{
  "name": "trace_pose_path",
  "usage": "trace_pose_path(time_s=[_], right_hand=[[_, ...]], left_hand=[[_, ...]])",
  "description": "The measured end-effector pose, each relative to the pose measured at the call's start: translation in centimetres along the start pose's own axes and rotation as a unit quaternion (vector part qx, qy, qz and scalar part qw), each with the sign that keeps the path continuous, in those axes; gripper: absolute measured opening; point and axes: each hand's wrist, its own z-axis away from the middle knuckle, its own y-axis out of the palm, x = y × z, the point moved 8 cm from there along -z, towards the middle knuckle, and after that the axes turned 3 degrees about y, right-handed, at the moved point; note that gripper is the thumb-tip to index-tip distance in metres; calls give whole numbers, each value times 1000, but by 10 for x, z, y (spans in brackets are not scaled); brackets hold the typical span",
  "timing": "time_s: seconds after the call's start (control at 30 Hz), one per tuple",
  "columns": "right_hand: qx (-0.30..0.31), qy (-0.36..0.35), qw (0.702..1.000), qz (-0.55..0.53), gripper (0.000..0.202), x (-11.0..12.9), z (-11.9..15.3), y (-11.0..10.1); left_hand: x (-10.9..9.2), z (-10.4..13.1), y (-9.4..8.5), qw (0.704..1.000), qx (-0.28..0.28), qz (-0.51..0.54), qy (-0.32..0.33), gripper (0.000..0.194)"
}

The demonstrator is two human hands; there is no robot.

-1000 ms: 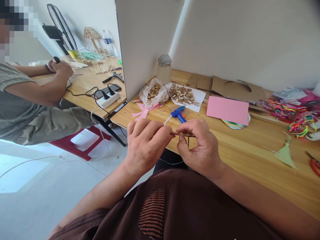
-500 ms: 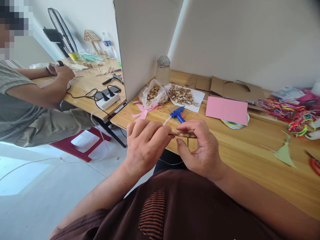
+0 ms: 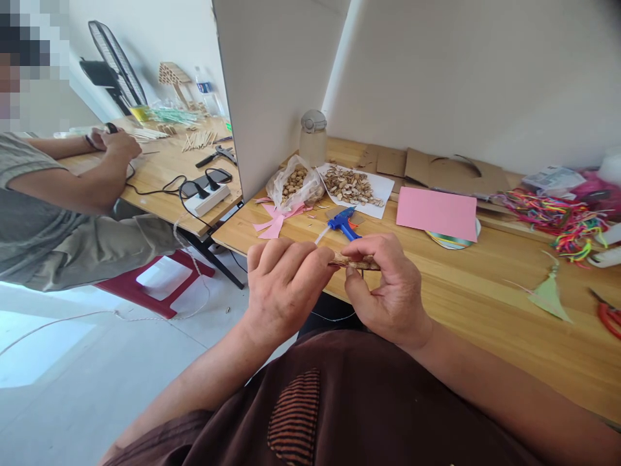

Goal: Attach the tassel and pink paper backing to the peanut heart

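Note:
Between my two hands is a thin, flat piece with a bumpy tan-brown edge point(image 3: 358, 262), seen almost edge-on. My left hand point(image 3: 286, 278) grips its left end with the fingers curled over it. At the other end my right hand point(image 3: 388, 285) pinches it between thumb and index finger. Most of the piece is hidden by my fingers. Just beyond lies a blue glue gun point(image 3: 343, 222) with a pale glue stick at its back. Behind that, a heap of nutshell pieces point(image 3: 352, 184) rests on white paper, beside a plastic bag of whole nuts point(image 3: 295, 182).
Pink card point(image 3: 436, 213), cardboard point(image 3: 441, 171), colourful cords point(image 3: 572, 223), a pale green tassel point(image 3: 550, 298) and red-handled pliers point(image 3: 609, 314) lie rightward. A jar point(image 3: 313, 139) stands behind. Left, past a divider, a person point(image 3: 77, 175) works at another table with a power strip point(image 3: 207, 199).
My right thumb has risen against the lower edge of the held piece. Both hands keep their grip, and the whole view has shifted slightly.

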Motion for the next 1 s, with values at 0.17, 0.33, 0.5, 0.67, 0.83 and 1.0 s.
trace_pose_path(time_s=[0.17, 0.33, 0.5, 0.67, 0.83, 1.0], right_hand=[[-11, -3, 1000, 2, 36, 1, -1, -1], [-16, 1, 1000, 5, 34, 2, -1, -2], [-22, 6, 1000, 1, 33, -1, -2, -3], [-25, 14, 1000, -6, 31, -2, -3, -5], [-28, 31, 999, -22, 32, -3, -4, -5], [-40, 29, 999, -22, 32, -4, -4, -5]], left_hand=[[-1, -1, -1, 1000, -5, 1, 3, 14], [-4, -1, 0, 1000, -8, -4, 5, 12], [-7, -2, 1, 1000, -7, -17, 14, 13], [-10, -1, -1, 999, -13, -28, 25, 12], [-11, 1, -1, 999, -16, -28, 34, 13], [-12, 1, 1, 999, -16, -16, 36, 16]])
